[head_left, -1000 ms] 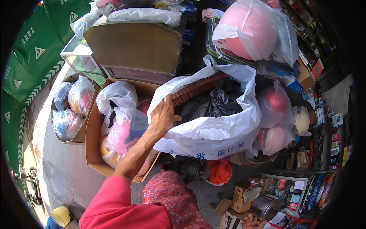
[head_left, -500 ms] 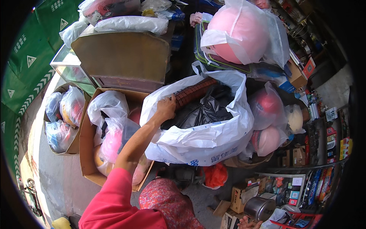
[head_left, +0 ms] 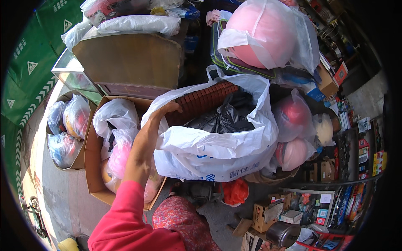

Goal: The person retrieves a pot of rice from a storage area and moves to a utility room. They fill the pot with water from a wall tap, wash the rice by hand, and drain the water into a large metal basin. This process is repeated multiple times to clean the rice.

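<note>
My left hand reaches over the left side of a large white plastic bag with blue print. Its fingers are curled at the bag's rim, closed on the plastic as far as I can see. Inside the bag, beside those fingers, lies a brown mat made of small blocks or beads. A black plastic bag fills the space to the mat's right. At the lower edge, only a bit of my right hand shows, close to a metal pot; its fingers are mostly hidden.
Left of the bag stand a cardboard box of wrapped pink things and a smaller box of wrapped bundles. A brown board rises behind. Farther right are a big pink ball-like bundle, bagged round items and crowded shelves.
My left hand has moved left and slightly up, and the bag's left side has spread that way. More of the brown mat shows. My right hand has sunk lower, mostly out of the picture.
</note>
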